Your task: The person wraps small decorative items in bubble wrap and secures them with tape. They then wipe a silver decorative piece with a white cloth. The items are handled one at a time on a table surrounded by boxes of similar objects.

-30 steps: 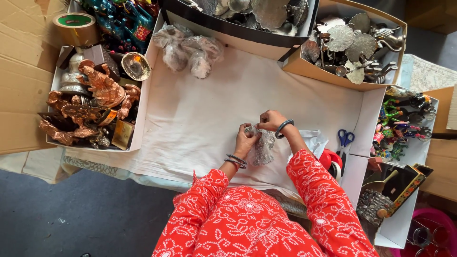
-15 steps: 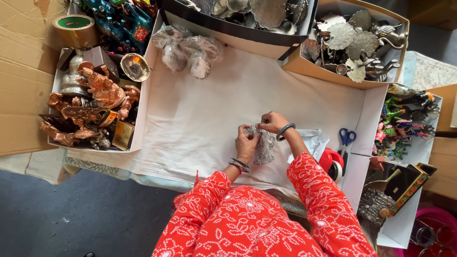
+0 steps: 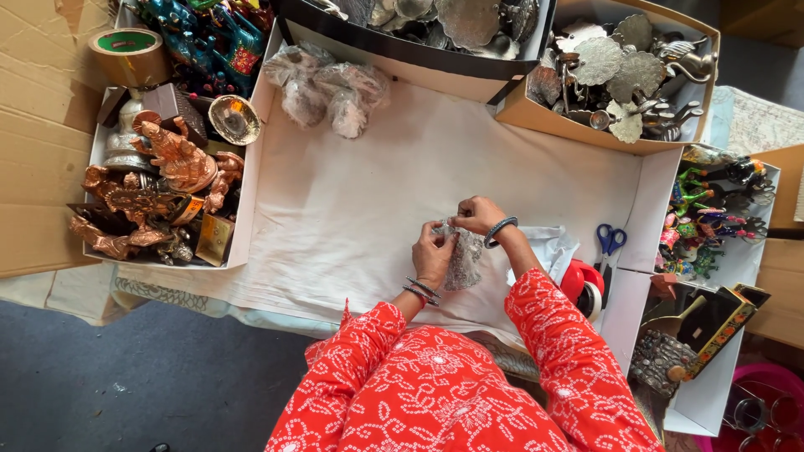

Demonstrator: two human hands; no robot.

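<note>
Both hands work at one small silvery item in clear wrap (image 3: 463,258), held over the white paper (image 3: 360,201) on the bench, just in front of the person. Left hand (image 3: 434,251) is closed round the item's left side, fingers pinching the wrap at top. Right hand (image 3: 477,214) pinches the top edge too, bangle at wrist. Wrapped bundles (image 3: 328,88) lie at the paper's far edge, well apart. Copper statues (image 3: 159,188) in a box to the left w/ tape roll (image 3: 127,54) beyond. Scissors (image 3: 610,243) to the right, red tape dispenser (image 3: 586,285) near them.
</note>
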